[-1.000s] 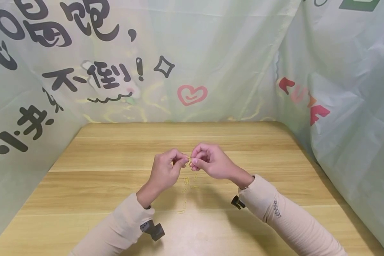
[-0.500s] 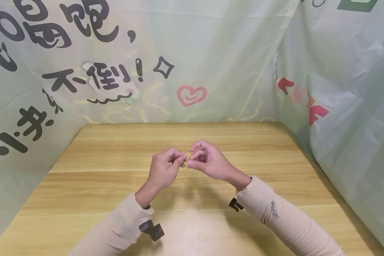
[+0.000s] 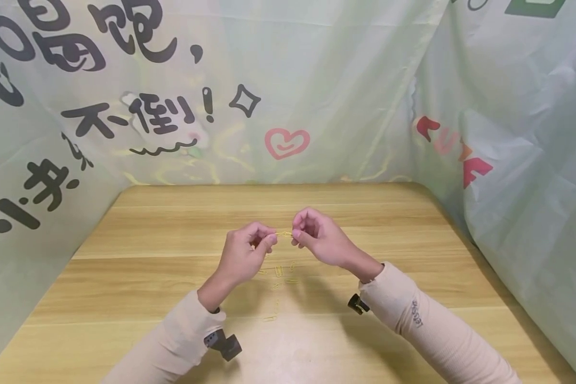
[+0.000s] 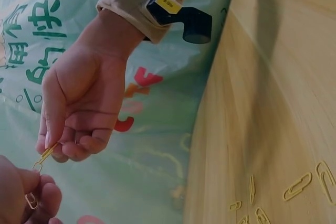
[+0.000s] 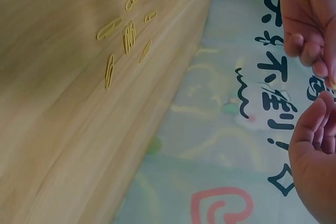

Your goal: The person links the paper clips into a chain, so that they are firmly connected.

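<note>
Two pinch grips hold your work above the wood-grain table [image 3: 149, 229]. Your left hand [image 3: 245, 253] has thumb and forefinger pressed together on one end of a short run of yellow paper clips [image 3: 284, 233], and your right hand [image 3: 324, 240] pinches the other end, so the clips stretch nearly level across the narrow gap between your fingertips. From your left wrist, the clip in your right fingers meets a wire loop beside your left thumb, and another bit of wire [image 4: 31, 201] shows among your left fingers; I cannot tell how many clips you hold.

Loose paper clips [image 3: 278, 271] lie scattered on the tabletop, nearer to your body than your hands are, some side by side in a small cluster. Your beige sleeves [image 3: 427, 325] reach your wrists, with a black camera [image 3: 230, 349] at the left cuff and another at the right. Behind the table hangs a pale green printed backdrop [image 3: 345, 80] with dark characters and a pink heart [image 3: 287, 144].
</note>
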A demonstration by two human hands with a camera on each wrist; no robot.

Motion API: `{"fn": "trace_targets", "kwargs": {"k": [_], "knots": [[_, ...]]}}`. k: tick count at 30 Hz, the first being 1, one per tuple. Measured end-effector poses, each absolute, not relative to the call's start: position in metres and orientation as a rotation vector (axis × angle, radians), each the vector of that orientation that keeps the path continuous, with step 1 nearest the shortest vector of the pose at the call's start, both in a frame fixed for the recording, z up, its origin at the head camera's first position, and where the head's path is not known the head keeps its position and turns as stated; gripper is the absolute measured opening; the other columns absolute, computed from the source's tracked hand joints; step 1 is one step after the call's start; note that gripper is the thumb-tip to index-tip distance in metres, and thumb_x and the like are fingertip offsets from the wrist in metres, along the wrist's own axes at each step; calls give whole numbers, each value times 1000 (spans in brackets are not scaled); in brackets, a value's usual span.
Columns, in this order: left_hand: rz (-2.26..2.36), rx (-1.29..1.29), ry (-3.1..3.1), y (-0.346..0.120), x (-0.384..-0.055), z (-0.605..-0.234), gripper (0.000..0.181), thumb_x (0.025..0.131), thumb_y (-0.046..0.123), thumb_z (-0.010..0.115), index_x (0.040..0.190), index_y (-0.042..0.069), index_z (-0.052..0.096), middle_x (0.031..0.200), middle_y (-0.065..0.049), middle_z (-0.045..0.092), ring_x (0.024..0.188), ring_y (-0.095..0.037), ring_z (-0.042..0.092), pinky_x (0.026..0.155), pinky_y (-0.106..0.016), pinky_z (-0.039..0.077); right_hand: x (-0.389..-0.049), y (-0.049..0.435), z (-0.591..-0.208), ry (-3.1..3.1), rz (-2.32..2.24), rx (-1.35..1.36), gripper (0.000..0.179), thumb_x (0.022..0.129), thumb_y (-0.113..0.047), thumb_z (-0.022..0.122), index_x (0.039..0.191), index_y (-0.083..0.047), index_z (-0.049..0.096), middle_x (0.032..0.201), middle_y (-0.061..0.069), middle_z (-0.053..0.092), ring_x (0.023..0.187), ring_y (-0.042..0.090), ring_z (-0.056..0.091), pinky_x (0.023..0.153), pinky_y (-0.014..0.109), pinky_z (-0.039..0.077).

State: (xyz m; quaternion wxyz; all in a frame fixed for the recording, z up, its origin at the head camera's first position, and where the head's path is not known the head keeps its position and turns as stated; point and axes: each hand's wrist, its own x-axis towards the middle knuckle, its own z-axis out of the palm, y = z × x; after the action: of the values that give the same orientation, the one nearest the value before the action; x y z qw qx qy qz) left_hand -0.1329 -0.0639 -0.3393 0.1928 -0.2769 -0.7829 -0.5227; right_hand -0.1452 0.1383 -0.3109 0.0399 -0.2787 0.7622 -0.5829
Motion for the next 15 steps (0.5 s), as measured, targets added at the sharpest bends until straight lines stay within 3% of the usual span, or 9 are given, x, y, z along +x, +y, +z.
{"fn": "trace_targets", "kwargs": {"k": [5, 15], "knots": [[-1468, -848, -2286, -68, -133, -342, 9, 88, 1, 65, 96, -2, 66, 68, 2, 62, 54, -8, 50, 50, -25, 44, -148, 139, -311, 2364, -1776, -828, 8, 94, 6, 55, 98, 3, 50, 82, 10, 56, 75, 24, 59, 69, 30, 52], [-1451, -950, -2474, -69, -133, -345, 25, 92, 13, 64, 114, 1, 65, 74, 0, 68, 62, -10, 61, 58, -27, 51, -149, 136, -310, 2396, -1673, -872, 11, 92, 4, 58, 101, 2, 51, 83, 12, 58, 73, 23, 58, 59, 24, 46]]}}
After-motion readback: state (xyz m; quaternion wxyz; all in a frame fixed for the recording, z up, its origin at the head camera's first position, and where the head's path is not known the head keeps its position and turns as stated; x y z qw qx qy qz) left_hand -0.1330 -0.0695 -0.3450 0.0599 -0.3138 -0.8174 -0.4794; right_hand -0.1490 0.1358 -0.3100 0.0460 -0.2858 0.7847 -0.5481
